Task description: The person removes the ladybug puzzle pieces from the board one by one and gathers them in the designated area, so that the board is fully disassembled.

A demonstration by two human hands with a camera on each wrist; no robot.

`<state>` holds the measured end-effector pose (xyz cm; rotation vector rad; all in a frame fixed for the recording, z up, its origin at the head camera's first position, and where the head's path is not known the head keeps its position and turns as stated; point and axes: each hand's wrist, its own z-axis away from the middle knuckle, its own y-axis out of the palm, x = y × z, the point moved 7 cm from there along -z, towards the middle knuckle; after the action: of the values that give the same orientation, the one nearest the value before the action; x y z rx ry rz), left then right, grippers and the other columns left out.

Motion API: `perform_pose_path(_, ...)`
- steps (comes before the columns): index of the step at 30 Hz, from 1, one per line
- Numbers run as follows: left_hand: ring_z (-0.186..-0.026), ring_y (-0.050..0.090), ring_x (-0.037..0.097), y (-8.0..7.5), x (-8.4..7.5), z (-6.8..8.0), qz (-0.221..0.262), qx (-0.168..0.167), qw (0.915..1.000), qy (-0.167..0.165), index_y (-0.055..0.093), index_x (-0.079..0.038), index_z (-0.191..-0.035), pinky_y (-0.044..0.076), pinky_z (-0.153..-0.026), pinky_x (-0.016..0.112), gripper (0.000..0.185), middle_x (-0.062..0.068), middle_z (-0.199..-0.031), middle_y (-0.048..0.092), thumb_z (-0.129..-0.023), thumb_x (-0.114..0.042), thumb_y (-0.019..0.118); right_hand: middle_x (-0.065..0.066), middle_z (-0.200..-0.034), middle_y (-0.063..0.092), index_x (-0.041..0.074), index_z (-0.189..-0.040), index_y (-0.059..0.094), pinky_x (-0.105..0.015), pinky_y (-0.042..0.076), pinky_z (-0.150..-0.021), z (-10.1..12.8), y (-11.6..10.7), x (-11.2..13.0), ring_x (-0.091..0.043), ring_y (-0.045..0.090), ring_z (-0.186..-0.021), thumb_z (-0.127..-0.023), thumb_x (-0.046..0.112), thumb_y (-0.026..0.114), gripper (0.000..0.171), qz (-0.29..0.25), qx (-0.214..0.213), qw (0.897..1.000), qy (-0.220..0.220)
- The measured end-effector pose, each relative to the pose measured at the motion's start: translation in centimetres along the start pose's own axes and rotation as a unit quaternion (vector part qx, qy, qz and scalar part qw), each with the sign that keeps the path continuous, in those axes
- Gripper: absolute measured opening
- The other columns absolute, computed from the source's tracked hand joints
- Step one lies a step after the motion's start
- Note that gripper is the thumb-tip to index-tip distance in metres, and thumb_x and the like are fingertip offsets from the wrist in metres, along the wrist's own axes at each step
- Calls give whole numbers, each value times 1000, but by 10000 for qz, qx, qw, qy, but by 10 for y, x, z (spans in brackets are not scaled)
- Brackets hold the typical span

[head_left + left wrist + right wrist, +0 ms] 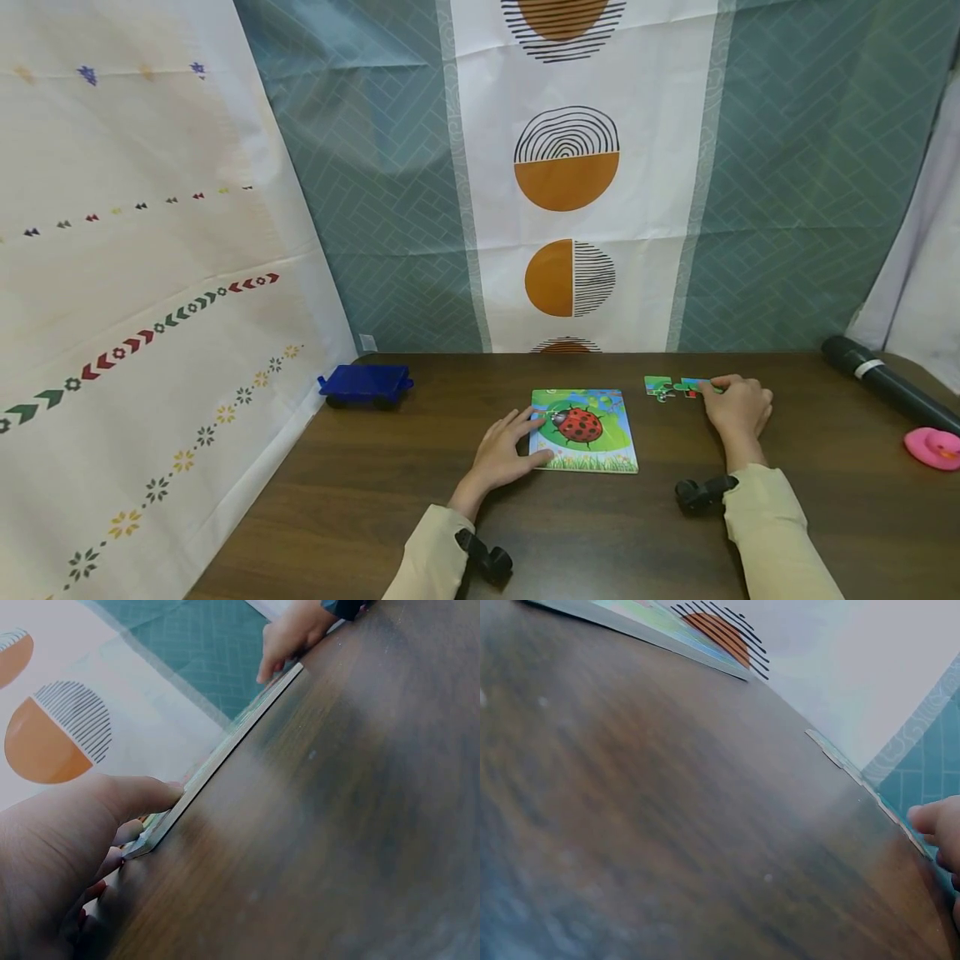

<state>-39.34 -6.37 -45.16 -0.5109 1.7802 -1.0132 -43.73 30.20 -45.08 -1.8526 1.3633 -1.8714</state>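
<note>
Head view — right hand [737, 408] on puzzle pieces [675, 387]

Colours on the dark brown desk [375, 500]

Ladybird puzzle [584, 430]: red with black spots on green. Blue toy cart [365, 385], pink duck [932, 448], teal-and-orange curtain [567, 167].

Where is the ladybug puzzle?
In the head view, the ladybug puzzle lies flat mid-table, its left edge touched by the left hand, with loose pieces to its right.
</note>
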Motion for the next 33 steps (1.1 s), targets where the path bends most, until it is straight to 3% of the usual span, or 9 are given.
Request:
perform_pose_path(5, -147, 31, 34, 0, 0, 1, 35, -20, 10000, 44, 54, -17, -141, 23, -118, 59, 60, 6, -156, 40, -89, -44, 66, -32, -114, 54, -10, -113, 61, -57, 27, -104, 3, -10, 4, -49, 39, -118, -98, 19, 54, 33, -1092, -780, 9907, -207)
perform_pose_path(7, -147, 31, 35, 0, 0, 2, 51, -26, 10000, 60, 53, -16, -142, 23, -118, 59, 60, 6, -156, 40, -89, -43, 65, -30, -109, 56, -9, -109, 62, -55, 30, -99, 6, -11, 11, -45, 43, -111, -97, 15, 56, 28, -1396, -967, 9843, -478)
perform_pose_path(9, -147, 31, 36, 0, 0, 3, 70, -30, 9999, 73, 53, -16, -142, 23, -117, 60, 60, 7, -156, 40, -89, -43, 65, -26, -102, 59, -6, -106, 65, -45, 36, -91, 9, -8, 19, -33, 50, -98, -95, 15, 60, 24, -1587, -974, 9803, -659)
perform_pose_path(12, -147, 31, 35, -1, 2, 4, 79, -39, 10000, 14, 54, -16, -141, 23, -118, 60, 60, 6, -156, 40, -89, -42, 66, -18, -100, 64, 0, -108, 69, -26, 41, -77, 15, 5, 37, -7, 50, -82, -97, 21, 60, 25, -1619, -451, 9819, -872)
perform_pose_path(15, -147, 31, 34, -2, 3, 4, 72, -72, 9999, -52, 54, -16, -141, 22, -119, 58, 60, 5, -156, 41, -88, -42, 67, -15, -108, 68, 5, -115, 69, -19, 44, -72, 24, 26, 59, 2, 51, -83, -99, 30, 57, 32, -1643, 517, 9778, -1196)
perform_pose_path(19, -147, 32, 34, 0, 1, 1, 57, -70, 10000, 26, 54, -17, -141, 23, -118, 60, 60, 5, -156, 41, -88, -43, 66, -19, -117, 66, 5, -119, 68, -30, 49, -77, 39, 51, 84, -17, 59, -95, -99, 31, 56, 35, -1538, 1771, 9549, -1821)
perform_pose_path(23, -146, 32, 35, 1, -1, 1, 121, -71, 9999, 83, 54, -16, -141, 24, -117, 61, 60, 6, -156, 41, -88, -43, 66, -22, -122, 59, 3, -121, 66, -33, 48, -76, 52, 70, 92, -27, 57, -97, -98, 26, 58, 34, -1459, 2728, 9299, -1991)
perform_pose_path(28, -147, 32, 34, 1, -1, 1, 149, -119, 9998, 83, 55, -16, -140, 24, -117, 60, 60, 6, -156, 41, -88, -43, 67, -24, -126, 49, 4, -119, 68, -43, 47, -81, 62, 78, 97, -34, 49, -106, -94, 25, 65, 33, -1197, 3121, 9140, -2298)
perform_pose_path(33, -147, 31, 34, -1, 0, 1, 136, -96, 9998, 61, 54, -17, -141, 23, -117, 60, 60, 5, -156, 40, -89, -43, 67, -27, -125, 44, 5, -114, 71, -63, 36, -93, 69, 78, 103, -46, 36, -119, -89, 25, 71, 32, -880, 3097, 9121, -2539)
